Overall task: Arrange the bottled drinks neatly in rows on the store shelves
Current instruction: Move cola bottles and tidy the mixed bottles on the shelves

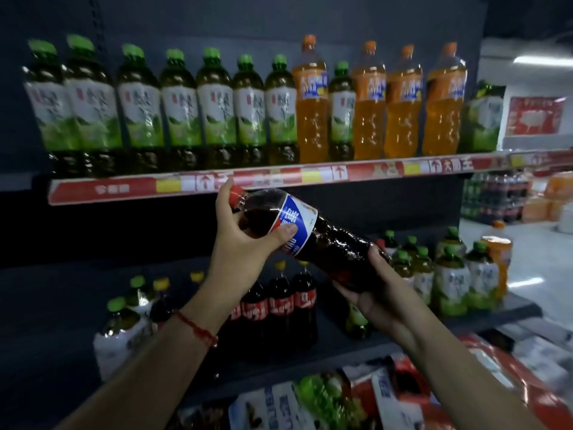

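A large dark cola bottle (313,231) with a red cap and a blue-and-white label lies tilted in front of the shelves, cap up to the left. My left hand (245,234) grips its neck and shoulder. Its base sits in my right hand (372,293), fingers curled round it. On the top shelf (279,180) stands a row of green tea bottles (179,103) and orange soda bottles (369,103); one green bottle sits among the orange ones. The lower shelf (508,308) holds red-label cola bottles (279,302) in the middle and green tea bottles (452,274) at the right.
More green tea bottles (124,324) stand at the lower shelf's left. Packaged goods (341,401) lie below the lower shelf. Stacked drink packs (496,197) stand on the shop floor at the far right. An orange bottle (499,262) stands at the lower shelf's right end.
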{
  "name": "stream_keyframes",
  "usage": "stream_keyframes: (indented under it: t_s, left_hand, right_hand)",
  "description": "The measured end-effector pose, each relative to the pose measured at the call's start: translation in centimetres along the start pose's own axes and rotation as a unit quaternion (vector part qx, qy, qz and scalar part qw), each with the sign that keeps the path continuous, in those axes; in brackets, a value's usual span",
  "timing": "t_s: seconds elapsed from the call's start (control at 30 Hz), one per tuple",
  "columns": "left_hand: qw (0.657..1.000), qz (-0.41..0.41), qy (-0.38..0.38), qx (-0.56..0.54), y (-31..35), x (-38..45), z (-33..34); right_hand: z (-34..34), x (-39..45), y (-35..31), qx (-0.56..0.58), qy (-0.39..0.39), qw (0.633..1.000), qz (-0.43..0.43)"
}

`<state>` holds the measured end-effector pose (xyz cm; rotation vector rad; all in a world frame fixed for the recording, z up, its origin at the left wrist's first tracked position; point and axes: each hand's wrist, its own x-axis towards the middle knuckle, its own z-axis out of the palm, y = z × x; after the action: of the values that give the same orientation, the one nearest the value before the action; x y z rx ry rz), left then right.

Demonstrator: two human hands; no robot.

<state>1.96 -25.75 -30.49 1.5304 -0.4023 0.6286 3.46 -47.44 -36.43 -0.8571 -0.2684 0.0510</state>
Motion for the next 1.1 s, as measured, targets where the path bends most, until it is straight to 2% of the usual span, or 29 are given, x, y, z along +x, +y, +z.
stream_keyframes:
  t_s: [0.17, 0.3, 0.37, 0.5, 0.57, 0.73, 0.83, 0.97, 1.1]
  left_hand:
    - [0.999, -0.034, 0.008, 0.006, -6.1, -2.2, 2.6]
    - [0.997, -0.072, 0.002, 0.003, -11.2, -2.7, 4.7]
    - [0.996, -0.087, -0.007, 0.007, -13.4, -3.0, 5.6]
    - [0.993, -0.115, 0.007, 0.024, -17.5, -4.0, 6.8]
    - [0.993, -0.113, 0.008, 0.027, -18.9, -4.2, 7.4]
    - [0.997, -0.063, -0.021, 0.03, -19.3, -4.1, 8.9]
    - [0.998, -0.022, -0.048, 0.046, -19.4, -4.7, 9.7]
    - [0.989, -0.015, -0.12, 0.085, -20.4, -5.2, 10.0]
    - [0.974, 0.0, -0.177, 0.143, -21.7, -5.3, 10.4]
  right_hand:
    - [-6.8, -0.2, 3.1, -0.109, 0.031, 0.992, 0.062]
    - [-11.0, -0.3, 5.4, -0.206, 0.095, 0.973, 0.045]
    - [-12.6, -0.6, 6.2, -0.29, 0.107, 0.951, 0.034]
    - [-15.2, -0.3, 7.0, -0.45, 0.046, 0.89, 0.054]
    - [-16.4, 0.4, 7.5, -0.497, 0.043, 0.865, 0.056]
    - [-17.0, 1.6, 9.8, -0.563, 0.025, 0.823, 0.073]
    - [-17.2, 2.0, 11.5, -0.577, 0.04, 0.812, 0.075]
    - [-18.1, 2.8, 12.3, -0.546, 0.061, 0.835, 0.043]
    - [-18.3, 4.2, 12.9, -0.544, 0.077, 0.836, -0.005]
